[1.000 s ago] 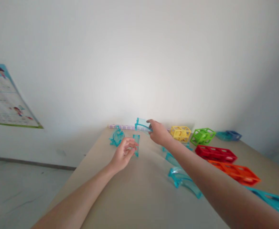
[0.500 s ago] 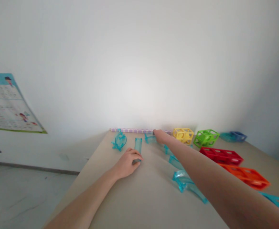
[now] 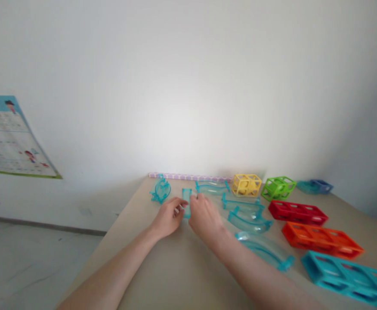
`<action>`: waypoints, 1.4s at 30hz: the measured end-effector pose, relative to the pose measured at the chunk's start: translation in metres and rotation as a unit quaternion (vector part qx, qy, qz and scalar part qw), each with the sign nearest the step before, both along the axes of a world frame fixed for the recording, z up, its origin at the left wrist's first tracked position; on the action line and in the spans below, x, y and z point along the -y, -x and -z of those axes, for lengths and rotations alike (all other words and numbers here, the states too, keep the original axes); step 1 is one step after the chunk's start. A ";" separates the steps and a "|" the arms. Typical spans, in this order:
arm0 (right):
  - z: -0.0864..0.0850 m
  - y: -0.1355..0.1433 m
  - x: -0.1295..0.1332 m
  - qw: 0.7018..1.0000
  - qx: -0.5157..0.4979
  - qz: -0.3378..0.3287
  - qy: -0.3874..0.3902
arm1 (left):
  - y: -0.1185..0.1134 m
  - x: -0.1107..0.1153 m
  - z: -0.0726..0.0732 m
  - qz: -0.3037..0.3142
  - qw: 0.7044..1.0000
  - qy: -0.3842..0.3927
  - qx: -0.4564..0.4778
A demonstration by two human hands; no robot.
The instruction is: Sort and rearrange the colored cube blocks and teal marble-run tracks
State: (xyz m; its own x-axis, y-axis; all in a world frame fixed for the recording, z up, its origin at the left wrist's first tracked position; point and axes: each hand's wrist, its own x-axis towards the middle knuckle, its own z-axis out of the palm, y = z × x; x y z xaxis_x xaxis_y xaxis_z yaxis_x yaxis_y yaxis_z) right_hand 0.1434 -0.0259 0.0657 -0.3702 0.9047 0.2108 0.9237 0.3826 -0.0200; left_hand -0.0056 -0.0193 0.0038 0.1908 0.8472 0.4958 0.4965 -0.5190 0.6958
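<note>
A short, straight, see-through teal track piece [image 3: 186, 195] lies between my two hands, its lower part partly covered. From its left side my left hand [image 3: 169, 217] holds it, with bent fingertips and thumb at its edge. My right hand [image 3: 205, 216] is closed at the piece's right edge, knuckles up. Whatever its fingertips pinch, if anything, is hidden. Just right of that hand lie curved teal track pieces, one at the back [image 3: 212, 187] and another in front of it [image 3: 242, 206].
A looped teal piece [image 3: 161, 190] stands at the left. To the right are a yellow frame block [image 3: 246, 185], a green one [image 3: 278, 187], and long red [image 3: 298, 212], orange [image 3: 322, 239] and teal [image 3: 353, 277] blocks. A patterned strip [image 3: 188, 177] runs along the wall.
My right hand has come back from the rear curved track piece to the straight one, uncovering the curved pieces on the right. My left hand has shifted slightly left and its grip has changed.
</note>
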 end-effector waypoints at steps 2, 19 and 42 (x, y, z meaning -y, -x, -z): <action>0.024 0.002 0.016 0.996 -0.071 -0.048 -0.021 | 0.002 -0.002 0.001 -0.015 0.999 0.002 0.031; 0.056 -0.007 0.005 0.988 -0.138 -0.065 0.033 | 0.074 -0.046 0.014 -0.407 0.911 0.040 0.058; 0.059 -0.005 0.002 0.987 -0.157 -0.022 0.040 | 0.077 -0.054 0.015 -0.400 0.871 0.097 0.270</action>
State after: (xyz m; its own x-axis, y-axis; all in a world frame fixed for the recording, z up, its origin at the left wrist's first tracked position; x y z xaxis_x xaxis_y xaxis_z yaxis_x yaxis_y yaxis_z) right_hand 0.1481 -0.0275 0.0067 -0.3379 0.9074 0.2499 0.8497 0.4083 -0.3336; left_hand -0.0822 0.0349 -0.0112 -0.7147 0.6801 0.1632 0.2184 -0.0046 0.9758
